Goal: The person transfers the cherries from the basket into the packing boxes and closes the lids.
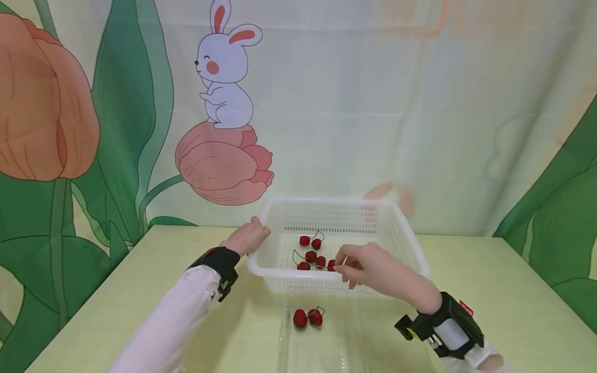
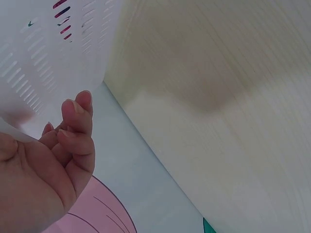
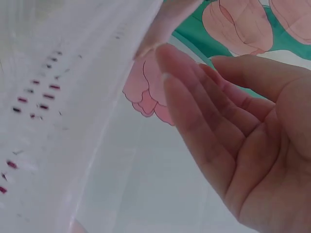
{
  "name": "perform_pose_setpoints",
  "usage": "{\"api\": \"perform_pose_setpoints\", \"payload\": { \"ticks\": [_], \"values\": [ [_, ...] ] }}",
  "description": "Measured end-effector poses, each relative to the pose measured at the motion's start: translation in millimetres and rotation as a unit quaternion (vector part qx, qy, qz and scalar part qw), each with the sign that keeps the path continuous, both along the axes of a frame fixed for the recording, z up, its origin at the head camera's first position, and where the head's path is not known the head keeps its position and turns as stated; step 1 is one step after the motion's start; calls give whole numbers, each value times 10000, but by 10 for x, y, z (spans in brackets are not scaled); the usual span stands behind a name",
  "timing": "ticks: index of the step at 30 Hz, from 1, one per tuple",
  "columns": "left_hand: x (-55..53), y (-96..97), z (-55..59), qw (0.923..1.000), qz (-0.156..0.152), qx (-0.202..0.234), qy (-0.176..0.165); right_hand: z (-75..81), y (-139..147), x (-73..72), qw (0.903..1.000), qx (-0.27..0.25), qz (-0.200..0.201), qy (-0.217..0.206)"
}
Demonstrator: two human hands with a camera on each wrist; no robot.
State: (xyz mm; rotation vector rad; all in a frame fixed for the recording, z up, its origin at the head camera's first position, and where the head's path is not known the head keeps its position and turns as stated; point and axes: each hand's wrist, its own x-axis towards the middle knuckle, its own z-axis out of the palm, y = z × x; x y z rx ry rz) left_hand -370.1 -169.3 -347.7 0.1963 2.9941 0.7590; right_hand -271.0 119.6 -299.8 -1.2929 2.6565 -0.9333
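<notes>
A white plastic basket [image 1: 401,233] with slotted sides stands at the back of the table, several red cherries [image 1: 310,256] with stems lying on its floor. My left hand [image 1: 247,237] grips its left rim; in the left wrist view the fingers [image 2: 77,145] curl beneath the edge. My right hand [image 1: 373,267] hovers over the front rim, fingertips beside the rightmost cherry. The right wrist view has the fingers [image 3: 194,111] loosely bent, thumb apart, nothing between them. In front of the basket, a clear plastic box [image 1: 322,357] contains two cherries [image 1: 300,318].
The pale wooden table [image 1: 489,300] reaches to a printed curtain [image 1: 336,129] directly behind the basket. The clear box sits close against the basket's front, below my right forearm. Both wrists carry black camera straps [image 1: 454,326].
</notes>
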Motion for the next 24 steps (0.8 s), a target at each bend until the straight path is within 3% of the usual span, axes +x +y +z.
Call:
{"api": "perform_pose_setpoints", "payload": {
  "ticks": [6,11,16,24],
  "values": [
    [13,1,8,10000,59,40,-56,179,72,-113,9996,192,-150,142],
    [12,-7,6,10000,29,-6,0,336,105,-203,9976,416,-229,499],
    [-2,-1,6,10000,60,16,-13,496,113,-323,9977,400,-124,525],
    [18,13,15,9999,58,47,-70,630,130,-605,9966,465,-240,638]
  ]
}}
